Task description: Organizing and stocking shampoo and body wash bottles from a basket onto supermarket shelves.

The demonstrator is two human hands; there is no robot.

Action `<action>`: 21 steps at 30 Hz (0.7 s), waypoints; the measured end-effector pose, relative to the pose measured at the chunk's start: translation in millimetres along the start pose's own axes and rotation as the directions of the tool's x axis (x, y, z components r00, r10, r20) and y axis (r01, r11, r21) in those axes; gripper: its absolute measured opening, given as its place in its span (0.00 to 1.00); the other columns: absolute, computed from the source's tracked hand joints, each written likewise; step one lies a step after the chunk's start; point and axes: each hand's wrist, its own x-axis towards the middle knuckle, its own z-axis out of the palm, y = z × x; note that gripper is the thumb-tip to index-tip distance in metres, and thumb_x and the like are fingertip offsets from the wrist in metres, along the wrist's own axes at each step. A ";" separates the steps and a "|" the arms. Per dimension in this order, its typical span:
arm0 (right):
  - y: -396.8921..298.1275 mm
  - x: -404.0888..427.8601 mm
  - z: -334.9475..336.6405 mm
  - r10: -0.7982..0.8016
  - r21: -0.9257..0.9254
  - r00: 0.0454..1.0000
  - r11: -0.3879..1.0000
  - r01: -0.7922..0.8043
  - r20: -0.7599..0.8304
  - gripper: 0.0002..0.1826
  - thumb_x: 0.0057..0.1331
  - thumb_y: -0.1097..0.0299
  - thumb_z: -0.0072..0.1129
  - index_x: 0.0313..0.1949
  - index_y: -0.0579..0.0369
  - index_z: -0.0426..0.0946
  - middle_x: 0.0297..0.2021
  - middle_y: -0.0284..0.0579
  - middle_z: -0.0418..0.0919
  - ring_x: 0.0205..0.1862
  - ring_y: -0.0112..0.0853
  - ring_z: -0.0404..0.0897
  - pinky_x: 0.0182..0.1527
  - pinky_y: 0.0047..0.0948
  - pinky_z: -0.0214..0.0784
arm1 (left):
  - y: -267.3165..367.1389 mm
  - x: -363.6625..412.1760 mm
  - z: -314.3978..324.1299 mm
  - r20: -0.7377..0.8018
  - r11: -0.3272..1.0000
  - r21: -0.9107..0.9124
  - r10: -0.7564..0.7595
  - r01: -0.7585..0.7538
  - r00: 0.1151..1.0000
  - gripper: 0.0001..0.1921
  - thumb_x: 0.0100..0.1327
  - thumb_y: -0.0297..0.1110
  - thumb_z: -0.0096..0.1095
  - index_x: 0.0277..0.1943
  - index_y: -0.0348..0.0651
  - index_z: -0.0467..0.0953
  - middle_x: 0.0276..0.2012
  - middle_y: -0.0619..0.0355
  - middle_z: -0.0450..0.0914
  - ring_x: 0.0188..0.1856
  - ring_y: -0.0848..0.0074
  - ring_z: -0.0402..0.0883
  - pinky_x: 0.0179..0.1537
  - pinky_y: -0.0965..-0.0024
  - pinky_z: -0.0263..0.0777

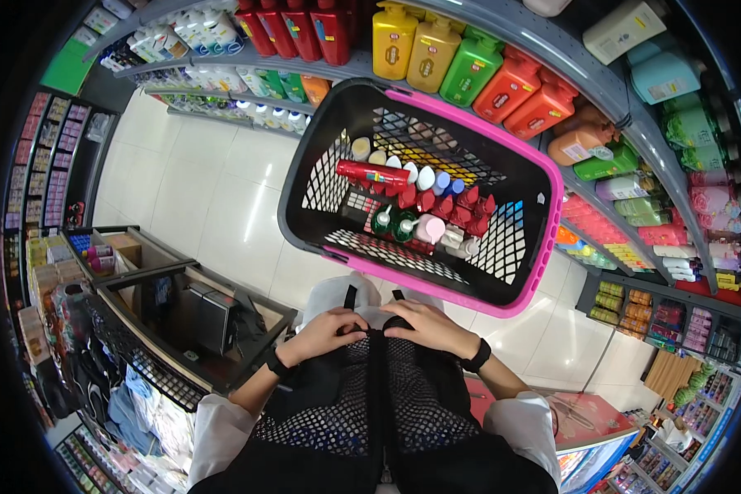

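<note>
My left hand [325,333] and my right hand [431,326] meet at the front hem of a black mesh vest [346,404]. Both sets of fingers are curled at the hem, one on each side of its zip [377,370]. Beyond them is a black plastic shopping basket [339,99] with a pink handle [552,210], apart from both hands. Inside it a red bottle [373,173] lies across upright bottles. Around that are green pump bottles [404,228], a pink-topped bottle [430,230], several red-topped bottles [462,213] and white-capped ones [425,178]. What supports the basket is hidden.
A curved grey shelf [352,62] holds pump bottles [472,68] close behind the basket. At left stands an open-topped display bin [160,272] with a dark box [209,318] inside. Clothing [142,407] lies nearer. A red-topped cabinet [593,420] is at right. Pale floor tiles [228,185] lie between.
</note>
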 end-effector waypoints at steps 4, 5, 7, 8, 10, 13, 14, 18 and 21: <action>6.7 -57.4 14.3 0.155 0.066 0.986 0.985 -0.159 0.067 0.21 0.61 0.58 0.60 0.50 0.55 0.71 0.40 0.47 0.72 0.45 0.44 0.73 0.48 0.37 0.67 | 20.8 -14.1 36.4 -0.110 0.971 0.105 0.225 -0.214 0.968 0.08 0.57 0.30 0.65 0.38 0.41 0.76 0.40 0.56 0.74 0.46 0.65 0.75 0.46 0.66 0.70; 4.0 -67.3 11.0 0.067 -0.037 0.997 0.997 -0.069 -0.042 0.18 0.59 0.59 0.62 0.46 0.54 0.73 0.38 0.45 0.71 0.43 0.42 0.73 0.46 0.36 0.67 | 27.9 -20.1 42.5 -0.137 0.973 0.068 0.226 -0.219 0.964 0.08 0.56 0.28 0.66 0.38 0.41 0.75 0.41 0.56 0.74 0.47 0.65 0.75 0.47 0.66 0.70; -0.6 -92.1 9.1 -0.096 -0.205 0.984 0.977 0.064 -0.150 0.12 0.58 0.61 0.61 0.37 0.51 0.74 0.32 0.42 0.67 0.38 0.39 0.71 0.41 0.35 0.68 | 28.5 -35.4 61.4 -0.158 0.972 0.020 0.235 -0.235 0.959 0.08 0.54 0.25 0.66 0.37 0.40 0.74 0.43 0.55 0.73 0.48 0.65 0.76 0.48 0.66 0.71; -5.4 -108.0 9.2 -0.149 -0.261 0.980 0.959 0.112 -0.128 0.09 0.56 0.66 0.60 0.36 0.50 0.74 0.31 0.41 0.66 0.38 0.37 0.72 0.40 0.33 0.69 | 35.0 -43.9 68.0 -0.164 0.973 0.026 0.231 -0.230 0.959 0.08 0.53 0.25 0.67 0.36 0.41 0.75 0.41 0.56 0.76 0.44 0.66 0.78 0.45 0.67 0.72; -17.3 -134.9 4.3 -0.100 -0.261 0.995 0.961 0.094 -0.009 0.10 0.51 0.70 0.60 0.35 0.51 0.74 0.31 0.40 0.67 0.39 0.35 0.72 0.39 0.33 0.70 | 43.3 -50.2 75.8 -0.158 0.960 0.098 0.275 -0.262 0.948 0.05 0.56 0.26 0.65 0.35 0.42 0.76 0.35 0.58 0.76 0.39 0.67 0.78 0.42 0.69 0.73; -18.8 -158.4 7.8 -0.142 -0.188 0.990 0.972 0.142 0.011 0.11 0.48 0.73 0.59 0.34 0.51 0.75 0.32 0.39 0.67 0.39 0.35 0.72 0.39 0.32 0.70 | 47.1 -60.2 92.2 -0.143 0.960 0.109 0.271 -0.257 0.952 0.05 0.55 0.27 0.65 0.35 0.43 0.78 0.31 0.59 0.77 0.35 0.68 0.79 0.39 0.69 0.73; -18.1 -162.0 7.6 -0.141 -0.187 0.990 0.972 0.140 0.008 0.11 0.48 0.73 0.59 0.34 0.51 0.75 0.32 0.39 0.67 0.39 0.35 0.72 0.39 0.32 0.70 | 47.5 -60.3 95.2 -0.140 0.960 0.109 0.271 -0.257 0.952 0.05 0.55 0.27 0.65 0.35 0.43 0.78 0.31 0.59 0.77 0.35 0.68 0.79 0.39 0.69 0.73; -21.1 -161.1 5.8 -0.138 -0.100 0.990 0.986 0.134 -0.039 0.10 0.50 0.74 0.61 0.34 0.53 0.74 0.36 0.39 0.70 0.39 0.36 0.73 0.41 0.34 0.70 | 47.0 -61.2 111.3 -0.278 0.988 0.079 0.148 -0.131 0.949 0.14 0.54 0.30 0.68 0.44 0.44 0.77 0.41 0.56 0.75 0.35 0.68 0.78 0.37 0.70 0.73; -23.3 -157.7 12.5 -0.114 -0.083 0.983 0.991 0.103 -0.143 0.12 0.51 0.72 0.64 0.35 0.54 0.74 0.37 0.40 0.70 0.40 0.38 0.73 0.42 0.35 0.70 | 58.3 -53.2 110.2 -0.463 0.978 0.196 0.032 0.067 0.886 0.20 0.52 0.32 0.70 0.48 0.44 0.74 0.46 0.53 0.70 0.37 0.66 0.76 0.40 0.67 0.72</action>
